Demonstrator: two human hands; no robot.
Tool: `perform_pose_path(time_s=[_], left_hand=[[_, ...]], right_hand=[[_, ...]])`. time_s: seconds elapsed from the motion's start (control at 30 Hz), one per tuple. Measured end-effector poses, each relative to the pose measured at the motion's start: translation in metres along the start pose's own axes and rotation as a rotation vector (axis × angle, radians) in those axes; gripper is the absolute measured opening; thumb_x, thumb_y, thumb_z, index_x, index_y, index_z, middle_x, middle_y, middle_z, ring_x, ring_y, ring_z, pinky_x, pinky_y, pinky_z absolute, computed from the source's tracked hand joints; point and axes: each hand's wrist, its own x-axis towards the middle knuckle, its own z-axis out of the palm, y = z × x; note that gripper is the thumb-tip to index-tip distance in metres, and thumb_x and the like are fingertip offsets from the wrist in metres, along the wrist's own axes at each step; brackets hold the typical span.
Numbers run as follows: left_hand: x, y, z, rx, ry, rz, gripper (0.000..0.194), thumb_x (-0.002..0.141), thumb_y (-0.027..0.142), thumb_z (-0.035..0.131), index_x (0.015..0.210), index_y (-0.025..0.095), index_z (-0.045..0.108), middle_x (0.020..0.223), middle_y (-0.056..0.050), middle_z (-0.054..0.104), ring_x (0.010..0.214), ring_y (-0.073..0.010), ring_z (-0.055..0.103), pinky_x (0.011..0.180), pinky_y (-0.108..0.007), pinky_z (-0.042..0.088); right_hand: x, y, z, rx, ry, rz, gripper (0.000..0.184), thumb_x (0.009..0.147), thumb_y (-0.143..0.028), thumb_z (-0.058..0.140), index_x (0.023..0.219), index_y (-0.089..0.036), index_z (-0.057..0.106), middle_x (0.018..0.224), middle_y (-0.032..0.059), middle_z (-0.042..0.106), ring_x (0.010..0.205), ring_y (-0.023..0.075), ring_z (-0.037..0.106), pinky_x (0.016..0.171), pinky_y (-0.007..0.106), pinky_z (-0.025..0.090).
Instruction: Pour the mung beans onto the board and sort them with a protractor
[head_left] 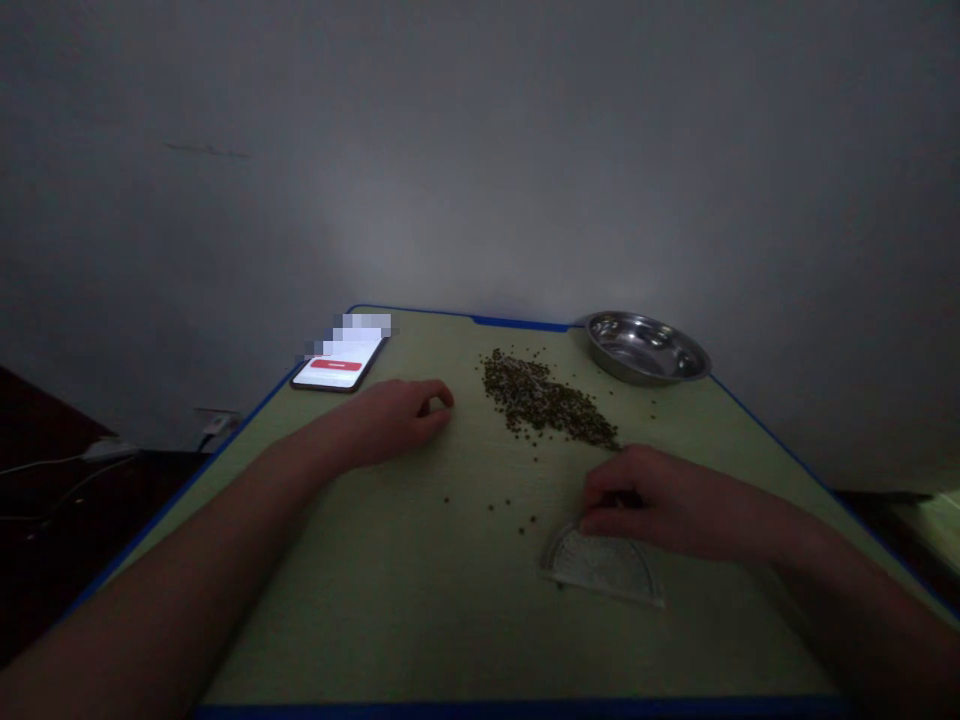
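My right hand (649, 505) is at the right of the table, fingertips and thumb pinched together at the curved edge of a clear, half-round protractor (600, 565). The protractor's straight edge faces me. Just beyond that hand, a pile of small greenish-brown beans or seeds (544, 395) stretches away across the table, a few grains scattered around it. My left hand (397, 415) rests to the left of the pile, apart from it. Its thumb and index finger curl into a ring with the tips close together, and nothing shows between them.
A shiny metal bowl (646, 350) stands at the far right corner of the pale green, blue-edged table (390, 600). At the far left lies a phone (337, 365) with its screen lit. The wall (480, 160) rises behind the table. Cables and a plug (112, 450) are down at the left.
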Motion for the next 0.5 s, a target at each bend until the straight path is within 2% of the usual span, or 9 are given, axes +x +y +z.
perform_pose_path(time_s=[0.23,0.5], left_hand=[[-0.001,0.003,-0.001,0.021,0.013,0.017,0.041,0.086,0.04,0.04,0.113,0.02,0.063,0.078,-0.005,0.069,0.065,-0.0165,0.057,0.061,-0.028,0.038],[-0.001,0.007,-0.004,0.029,0.007,0.0,0.04,0.086,0.038,0.041,0.113,0.019,0.064,0.078,-0.005,0.069,0.065,-0.0161,0.057,0.062,-0.028,0.038]], right_hand=[[-0.013,-0.029,0.015,-0.061,-0.01,-0.026,0.022,0.089,-0.037,0.06,0.081,-0.02,0.07,0.075,0.001,0.068,0.068,0.0149,0.06,0.058,0.024,0.037],[-0.024,-0.042,0.02,-0.088,-0.034,-0.03,0.023,0.09,-0.036,0.059,0.077,-0.02,0.068,0.076,0.0007,0.068,0.073,0.0165,0.063,0.063,0.026,0.04]])
